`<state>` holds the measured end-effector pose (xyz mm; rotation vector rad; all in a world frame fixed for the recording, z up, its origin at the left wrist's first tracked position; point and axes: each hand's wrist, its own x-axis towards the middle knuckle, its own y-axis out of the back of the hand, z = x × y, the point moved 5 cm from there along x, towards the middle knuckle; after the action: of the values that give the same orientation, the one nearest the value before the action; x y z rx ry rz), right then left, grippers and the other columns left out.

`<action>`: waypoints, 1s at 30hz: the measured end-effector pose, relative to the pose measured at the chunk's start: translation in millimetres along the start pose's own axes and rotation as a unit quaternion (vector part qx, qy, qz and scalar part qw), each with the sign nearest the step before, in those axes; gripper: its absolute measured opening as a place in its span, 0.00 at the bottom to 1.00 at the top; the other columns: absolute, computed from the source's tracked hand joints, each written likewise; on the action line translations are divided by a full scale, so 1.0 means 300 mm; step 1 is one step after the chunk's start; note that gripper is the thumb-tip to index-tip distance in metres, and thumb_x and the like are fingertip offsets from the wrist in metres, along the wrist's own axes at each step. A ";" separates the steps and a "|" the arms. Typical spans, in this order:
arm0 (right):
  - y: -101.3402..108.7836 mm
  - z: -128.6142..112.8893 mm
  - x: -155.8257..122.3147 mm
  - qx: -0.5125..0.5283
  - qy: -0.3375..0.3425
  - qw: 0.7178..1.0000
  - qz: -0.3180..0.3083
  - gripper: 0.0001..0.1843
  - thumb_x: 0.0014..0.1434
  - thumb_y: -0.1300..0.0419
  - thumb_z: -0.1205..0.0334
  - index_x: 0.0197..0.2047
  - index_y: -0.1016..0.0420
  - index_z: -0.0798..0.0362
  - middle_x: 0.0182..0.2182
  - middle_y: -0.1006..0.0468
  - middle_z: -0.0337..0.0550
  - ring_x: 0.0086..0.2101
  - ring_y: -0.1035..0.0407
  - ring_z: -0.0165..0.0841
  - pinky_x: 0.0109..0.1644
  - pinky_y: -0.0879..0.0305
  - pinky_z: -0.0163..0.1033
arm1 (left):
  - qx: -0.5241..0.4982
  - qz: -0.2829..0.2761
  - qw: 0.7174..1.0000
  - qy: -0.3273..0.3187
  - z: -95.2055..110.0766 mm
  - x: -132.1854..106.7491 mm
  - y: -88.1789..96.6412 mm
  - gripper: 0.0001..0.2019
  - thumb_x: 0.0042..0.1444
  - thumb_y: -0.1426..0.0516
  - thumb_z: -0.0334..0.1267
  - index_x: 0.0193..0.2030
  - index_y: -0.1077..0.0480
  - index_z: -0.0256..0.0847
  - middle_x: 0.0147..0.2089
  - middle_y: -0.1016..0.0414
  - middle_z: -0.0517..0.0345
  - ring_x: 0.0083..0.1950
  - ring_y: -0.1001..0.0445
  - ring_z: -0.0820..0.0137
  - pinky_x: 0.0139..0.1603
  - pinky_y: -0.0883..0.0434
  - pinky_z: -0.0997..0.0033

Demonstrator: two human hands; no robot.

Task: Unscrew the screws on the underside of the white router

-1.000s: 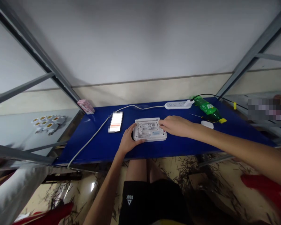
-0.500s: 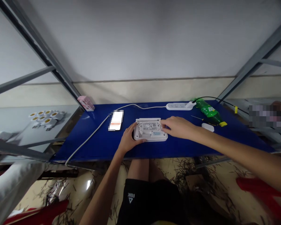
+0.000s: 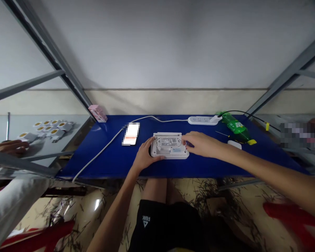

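Matt plastic over a smooth, flat blue tabletop [image 3: 115, 159]
The white rectangular plastic device [image 3: 170, 144] between the left fingers [image 3: 148, 142] and right fingers [image 3: 189, 138] looks matt, kinda rough where it's perforated. Beyond the right fingers: a glossy, see-through green plastic bottle [image 3: 233, 124] and a smooth, long white plastic power strip [image 3: 202, 120].

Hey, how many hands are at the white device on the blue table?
2. The left hand holds the left side of the white device; the right hand is at its right edge.
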<state>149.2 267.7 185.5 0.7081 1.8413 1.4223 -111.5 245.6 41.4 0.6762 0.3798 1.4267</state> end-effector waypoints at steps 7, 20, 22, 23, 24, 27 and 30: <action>0.007 -0.005 0.001 -0.006 -0.038 0.999 -0.006 0.10 0.77 0.39 0.65 0.44 0.16 0.50 0.38 0.15 0.49 0.36 0.23 0.42 0.36 0.45 0.42 | 0.010 0.004 1.000 -0.003 -0.013 0.000 -0.004 0.54 0.56 0.19 0.51 0.86 0.34 0.47 0.88 0.29 0.41 0.87 0.30 0.41 0.90 0.33 0.35; -0.013 -0.017 0.006 -0.032 0.015 0.997 0.067 0.11 0.69 0.35 0.73 0.50 0.16 0.52 0.47 0.13 0.54 0.49 0.20 0.47 0.43 0.39 0.43 | 0.021 0.016 1.000 -0.011 -0.031 0.000 -0.008 0.52 0.57 0.20 0.52 0.85 0.34 0.50 0.86 0.27 0.42 0.86 0.28 0.40 0.88 0.31 0.31; -0.027 -0.006 0.007 -0.028 -0.003 0.997 0.070 0.10 0.70 0.34 0.70 0.52 0.15 0.52 0.45 0.13 0.54 0.45 0.21 0.47 0.40 0.42 0.43 | 0.025 0.025 0.999 -0.015 -0.038 0.000 -0.009 0.52 0.57 0.20 0.52 0.85 0.33 0.54 0.86 0.26 0.45 0.85 0.27 0.41 0.87 0.30 0.32; -0.036 0.000 0.008 -0.023 -0.017 0.997 0.068 0.11 0.72 0.33 0.67 0.55 0.15 0.52 0.44 0.13 0.53 0.42 0.21 0.46 0.38 0.44 0.44 | 0.028 0.030 0.999 -0.016 -0.040 -0.001 -0.008 0.51 0.56 0.20 0.53 0.85 0.33 0.55 0.85 0.25 0.47 0.85 0.26 0.41 0.87 0.29 0.33; -0.044 0.004 0.010 -0.018 -0.028 0.997 0.065 0.13 0.72 0.32 0.64 0.58 0.15 0.51 0.42 0.12 0.52 0.39 0.22 0.45 0.36 0.46 0.44 | 0.031 0.035 0.999 -0.016 -0.040 -0.001 -0.006 0.51 0.56 0.20 0.53 0.84 0.32 0.56 0.85 0.24 0.47 0.85 0.26 0.41 0.86 0.28 0.33; -0.058 0.005 0.016 0.000 -0.043 0.997 0.063 0.18 0.73 0.33 0.65 0.63 0.16 0.49 0.41 0.11 0.51 0.35 0.23 0.43 0.34 0.50 0.44 | 0.030 0.034 0.999 -0.004 -0.037 -0.004 -0.003 0.51 0.55 0.20 0.53 0.84 0.32 0.57 0.84 0.23 0.49 0.84 0.25 0.39 0.85 0.27 0.35; -0.061 0.007 0.020 0.010 -0.046 0.997 0.058 0.19 0.71 0.34 0.66 0.63 0.16 0.49 0.39 0.11 0.50 0.33 0.24 0.43 0.34 0.50 0.44 | 0.020 0.022 1.000 0.006 -0.031 -0.006 -0.003 0.52 0.55 0.20 0.54 0.85 0.33 0.56 0.85 0.25 0.48 0.85 0.27 0.40 0.87 0.29 0.37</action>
<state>146.9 269.0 166.2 0.8882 1.7700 1.4211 -116.8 245.5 33.6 0.7114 0.4060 1.4694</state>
